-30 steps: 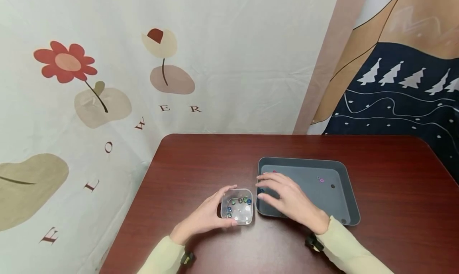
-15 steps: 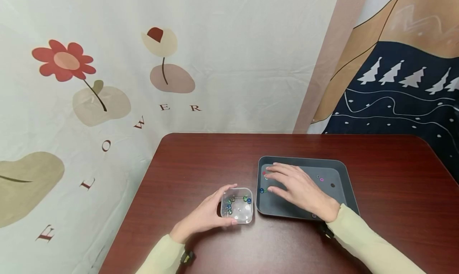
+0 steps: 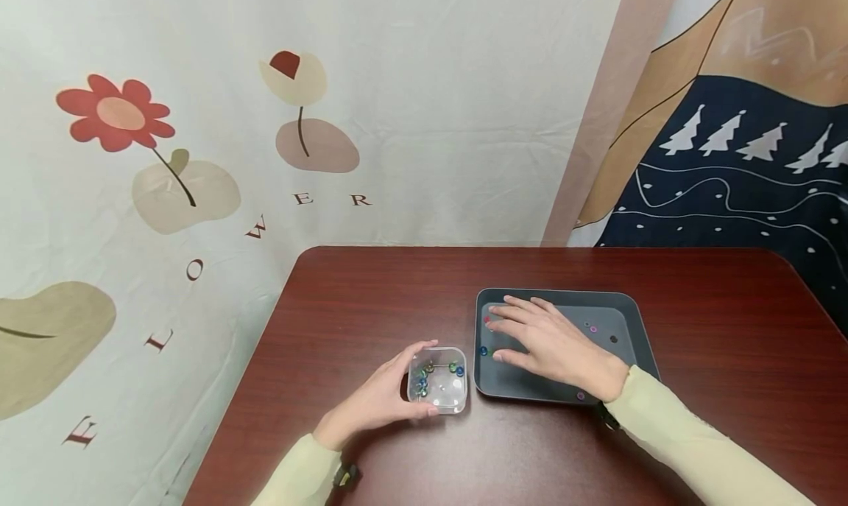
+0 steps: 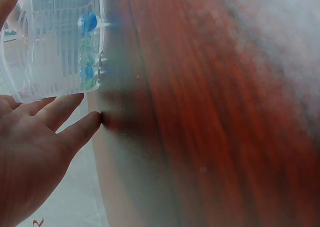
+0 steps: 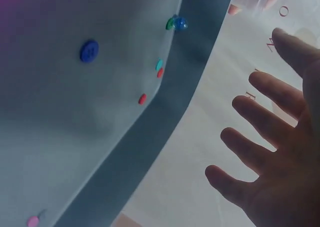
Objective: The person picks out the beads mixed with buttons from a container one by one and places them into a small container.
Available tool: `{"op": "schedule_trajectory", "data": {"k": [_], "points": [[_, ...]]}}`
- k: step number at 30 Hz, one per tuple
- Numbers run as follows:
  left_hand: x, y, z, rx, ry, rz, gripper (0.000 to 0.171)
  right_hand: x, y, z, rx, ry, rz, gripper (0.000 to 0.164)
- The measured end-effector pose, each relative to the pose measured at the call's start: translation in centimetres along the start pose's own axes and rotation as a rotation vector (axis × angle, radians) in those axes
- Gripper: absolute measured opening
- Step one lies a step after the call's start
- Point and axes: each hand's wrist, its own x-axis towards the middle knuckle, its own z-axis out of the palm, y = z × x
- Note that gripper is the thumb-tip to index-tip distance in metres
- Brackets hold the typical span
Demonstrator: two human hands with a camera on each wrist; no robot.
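Note:
My left hand (image 3: 379, 397) grips a small clear plastic container (image 3: 445, 401), with the thumb at its near side and fingers around the far side. Several blue and green glass marbles (image 4: 89, 22) lie inside it along the edges. My right hand (image 3: 563, 348) hovers palm down over the left part of a dark grey tray (image 3: 626, 306), fingers spread and holding nothing. Left of its thumb, a blue marble (image 5: 180, 23) sits by the tray's wall beside a green button (image 5: 170, 24). A dark blue button (image 5: 89, 51), red buttons (image 5: 143, 99) and a teal button (image 5: 159, 64) lie in the tray.
A pink button (image 3: 593, 329) and a dark button (image 3: 613, 339) lie toward the tray's right side, and a purplish button (image 3: 580, 395) near its front wall. The tray stands on a reddish-brown table (image 3: 384, 300), just right of the container. Behind hangs a printed cloth (image 3: 450, 123).
The right hand has moved right from the tray's left rim to over its inside, uncovering the blue marble. Marbles in the container have rolled leftward. The left hand stays in place.

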Motion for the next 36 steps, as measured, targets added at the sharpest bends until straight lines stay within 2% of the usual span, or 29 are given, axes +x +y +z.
{"op": "schedule_trajectory", "data": {"k": [12, 18, 25, 36], "points": [[0.0, 0.0, -0.1, -0.001, -0.001, 0.003, 0.096, 1.1, 0.8, -1.7, -0.008, -0.098, -0.021, 0.064], [0.0, 0.0, -0.1, -0.007, -0.001, 0.0, 0.096, 1.5, 1.8, -0.3, -0.021, -0.135, -0.068, 0.062], [0.0, -0.2, 0.1, -0.007, 0.003, 0.005, 0.095, 1.8, 2.5, 1.6, 0.004, -0.164, -0.083, 0.059], [0.0, -0.1, -0.1, -0.01, -0.006, 0.001, 0.094, 2.2, 3.1, 2.8, 0.059, -0.178, -0.048, 0.049]]}}
